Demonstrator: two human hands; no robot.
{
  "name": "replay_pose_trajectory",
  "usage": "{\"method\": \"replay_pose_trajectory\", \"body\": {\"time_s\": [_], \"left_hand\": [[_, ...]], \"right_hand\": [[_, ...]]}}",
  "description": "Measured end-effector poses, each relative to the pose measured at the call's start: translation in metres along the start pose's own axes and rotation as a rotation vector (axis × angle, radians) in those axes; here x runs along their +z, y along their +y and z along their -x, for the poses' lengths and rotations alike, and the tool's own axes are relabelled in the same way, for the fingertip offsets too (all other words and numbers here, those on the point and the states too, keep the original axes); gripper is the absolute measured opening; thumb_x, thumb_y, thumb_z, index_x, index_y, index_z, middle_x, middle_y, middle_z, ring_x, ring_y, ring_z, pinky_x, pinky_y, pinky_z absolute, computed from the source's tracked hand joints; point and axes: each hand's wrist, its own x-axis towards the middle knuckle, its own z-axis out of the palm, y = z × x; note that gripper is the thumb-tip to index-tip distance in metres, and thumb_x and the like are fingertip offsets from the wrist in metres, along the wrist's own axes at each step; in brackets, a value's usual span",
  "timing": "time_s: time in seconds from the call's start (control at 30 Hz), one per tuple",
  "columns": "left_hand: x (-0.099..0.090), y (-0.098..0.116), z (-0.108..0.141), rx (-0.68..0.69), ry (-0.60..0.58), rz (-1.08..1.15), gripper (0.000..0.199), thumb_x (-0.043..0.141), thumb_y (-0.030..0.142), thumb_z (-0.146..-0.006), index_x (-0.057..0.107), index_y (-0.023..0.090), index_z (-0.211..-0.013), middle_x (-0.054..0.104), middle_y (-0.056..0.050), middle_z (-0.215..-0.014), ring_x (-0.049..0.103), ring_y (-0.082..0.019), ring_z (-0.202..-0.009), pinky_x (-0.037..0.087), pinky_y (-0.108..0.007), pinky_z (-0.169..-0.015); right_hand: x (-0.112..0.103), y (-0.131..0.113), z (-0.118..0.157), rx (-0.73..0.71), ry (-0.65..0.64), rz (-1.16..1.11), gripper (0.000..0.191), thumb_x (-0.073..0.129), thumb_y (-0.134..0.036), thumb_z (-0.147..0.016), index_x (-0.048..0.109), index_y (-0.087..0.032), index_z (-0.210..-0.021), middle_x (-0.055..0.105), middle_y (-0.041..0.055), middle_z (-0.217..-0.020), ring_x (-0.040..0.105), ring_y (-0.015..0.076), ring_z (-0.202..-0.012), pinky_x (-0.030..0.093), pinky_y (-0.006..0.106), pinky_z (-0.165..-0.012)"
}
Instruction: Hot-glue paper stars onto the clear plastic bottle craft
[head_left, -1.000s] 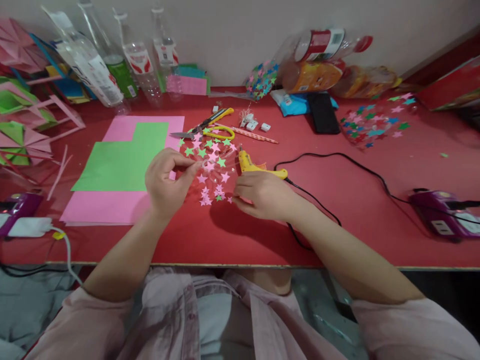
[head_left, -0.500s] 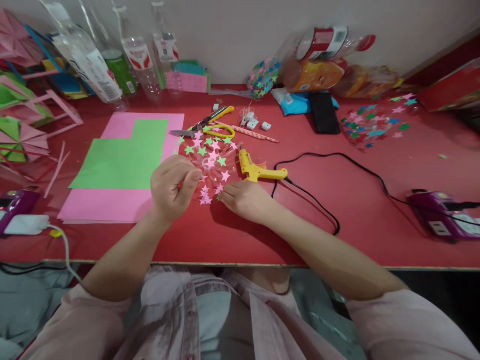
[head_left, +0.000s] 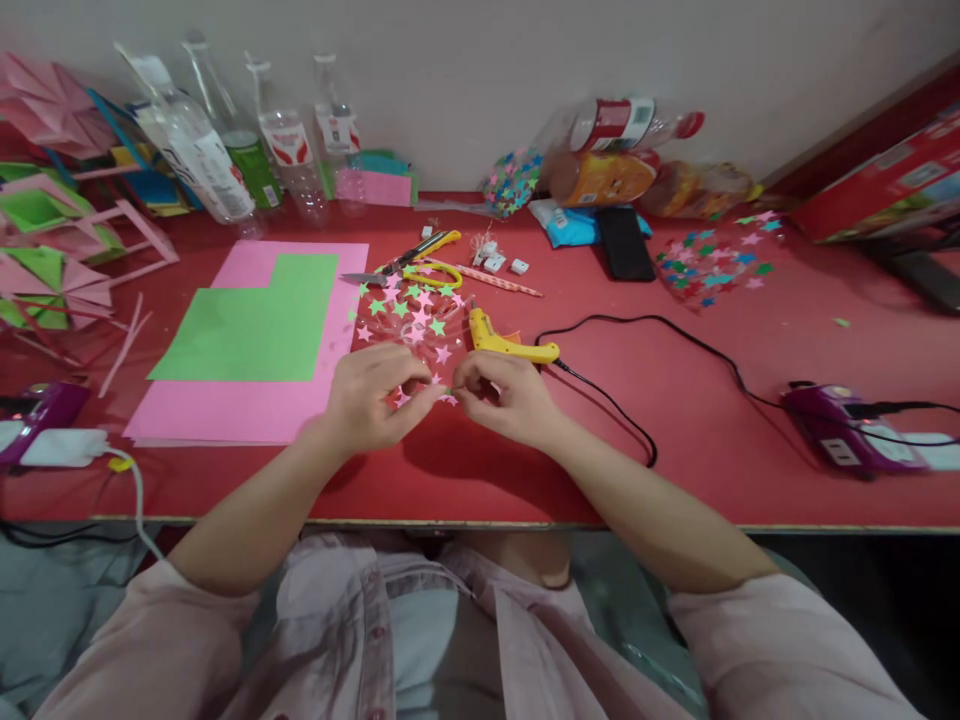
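Observation:
My left hand point(head_left: 379, 398) and my right hand point(head_left: 510, 398) meet fingertip to fingertip above the red table, both closed in a pinch. Between them is a tiny green paper piece point(head_left: 449, 391), mostly covered by the fingers; it looks like a star. Just behind the hands lies a clear plastic piece dotted with pink and green paper stars point(head_left: 437, 327), partly hidden by my left hand. A yellow glue gun point(head_left: 517, 347) rests beyond my right hand. Yellow-handled scissors point(head_left: 435, 275) lie behind the stars.
Green paper point(head_left: 247, 330) lies on pink sheets point(head_left: 217, 412) at left. Plastic bottles point(head_left: 289, 150) stand along the wall. A black phone point(head_left: 626, 245), another star-covered plastic piece point(head_left: 712, 265) and a purple power strip point(head_left: 855, 430) with a black cord are at right.
My left hand has moved right and down to meet my right hand. Both now pinch at the small green piece that was at my right fingertips. The view has shifted slightly.

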Motion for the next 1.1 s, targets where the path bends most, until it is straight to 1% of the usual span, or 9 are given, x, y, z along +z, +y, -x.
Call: {"method": "replay_pose_trajectory", "body": {"time_s": [0.23, 0.43, 0.5, 0.57, 0.67, 0.73, 0.83, 0.97, 1.1], "left_hand": [[0.004, 0.01, -0.001, -0.061, -0.091, 0.157, 0.012, 0.053, 0.013, -0.081, 0.057, 0.018, -0.071, 0.052, 0.004, -0.056, 0.043, -0.007, -0.051, 0.036, -0.02, -0.052], [0.004, 0.014, -0.003, -0.202, -0.138, 0.311, 0.014, 0.053, 0.012, -0.082, 0.055, 0.018, -0.069, 0.053, 0.004, -0.059, 0.046, -0.007, -0.053, 0.038, -0.019, -0.052], [0.003, 0.014, -0.002, -0.225, -0.102, 0.281, 0.014, 0.052, 0.01, -0.081, 0.054, 0.018, -0.069, 0.054, 0.004, -0.059, 0.046, -0.006, -0.053, 0.038, -0.018, -0.053], [0.001, 0.012, -0.001, -0.259, -0.037, 0.243, 0.014, 0.052, 0.009, -0.081, 0.053, 0.018, -0.07, 0.053, 0.005, -0.06, 0.046, -0.005, -0.053, 0.038, -0.017, -0.051], [-0.004, 0.008, -0.001, -0.347, 0.073, 0.23, 0.013, 0.052, 0.012, -0.082, 0.055, 0.019, -0.072, 0.053, 0.005, -0.06, 0.045, -0.005, -0.05, 0.037, -0.017, -0.047], [-0.007, 0.006, -0.001, -0.406, 0.118, 0.217, 0.012, 0.051, 0.013, -0.082, 0.056, 0.019, -0.072, 0.052, 0.005, -0.058, 0.045, -0.006, -0.049, 0.037, -0.018, -0.047], [-0.008, 0.004, -0.003, -0.457, 0.141, 0.183, 0.012, 0.052, 0.015, -0.082, 0.056, 0.019, -0.071, 0.051, 0.005, -0.055, 0.046, -0.006, -0.049, 0.037, -0.019, -0.047], [-0.005, 0.002, -0.004, -0.488, 0.177, 0.19, 0.011, 0.053, 0.016, -0.081, 0.056, 0.019, -0.071, 0.052, 0.005, -0.056, 0.046, -0.006, -0.049, 0.038, -0.018, -0.047], [-0.006, 0.0, -0.007, -0.528, 0.228, 0.253, 0.012, 0.053, 0.014, -0.081, 0.057, 0.019, -0.07, 0.052, 0.005, -0.054, 0.047, -0.006, -0.048, 0.039, -0.017, -0.046]], "right_hand": [[-0.006, -0.016, 0.001, 0.096, -0.011, -0.334, 0.006, 0.054, -0.016, -0.077, 0.054, -0.018, -0.071, 0.052, -0.0041, -0.065, 0.043, 0.0062, -0.055, 0.037, 0.02, -0.052], [-0.01, -0.016, 0.0, 0.078, -0.01, -0.338, 0.008, 0.055, -0.022, -0.082, 0.054, -0.019, -0.074, 0.053, -0.0037, -0.066, 0.047, 0.0078, -0.057, 0.039, 0.021, -0.054], [-0.02, -0.01, -0.002, 0.027, -0.033, -0.146, 0.01, 0.051, -0.024, -0.086, 0.058, -0.02, -0.08, 0.057, -0.0018, -0.07, 0.05, 0.0094, -0.06, 0.042, 0.024, -0.059], [-0.033, 0.002, -0.005, 0.031, -0.023, 0.202, 0.016, 0.047, -0.022, -0.088, 0.062, -0.019, -0.092, 0.063, 0.003, -0.079, 0.055, 0.0131, -0.068, 0.044, 0.028, -0.068], [-0.047, 0.024, -0.006, 0.203, -0.119, 0.741, 0.032, 0.048, -0.011, -0.078, 0.061, -0.011, -0.107, 0.063, 0.0162, -0.109, 0.056, 0.0251, -0.097, 0.042, 0.037, -0.084], [-0.048, 0.035, -0.006, 0.32, -0.279, 0.924, 0.04, 0.051, -0.011, -0.075, 0.059, -0.01, -0.114, 0.058, 0.0177, -0.122, 0.053, 0.029, -0.104, 0.041, 0.038, -0.086], [-0.04, 0.043, -0.005, 0.406, -0.385, 0.997, 0.036, 0.048, -0.011, -0.077, 0.059, -0.01, -0.111, 0.061, 0.0171, -0.113, 0.054, 0.0286, -0.1, 0.041, 0.038, -0.082], [-0.032, 0.053, -0.005, 0.378, -0.267, 0.929, 0.027, 0.049, -0.009, -0.073, 0.06, -0.011, -0.097, 0.061, 0.0159, -0.099, 0.057, 0.0242, -0.087, 0.043, 0.034, -0.074], [-0.04, 0.055, -0.005, 0.23, 0.139, 0.697, 0.025, 0.057, -0.013, -0.07, 0.056, -0.016, -0.094, 0.058, 0.0126, -0.097, 0.057, 0.0237, -0.083, 0.046, 0.035, -0.069]]}}
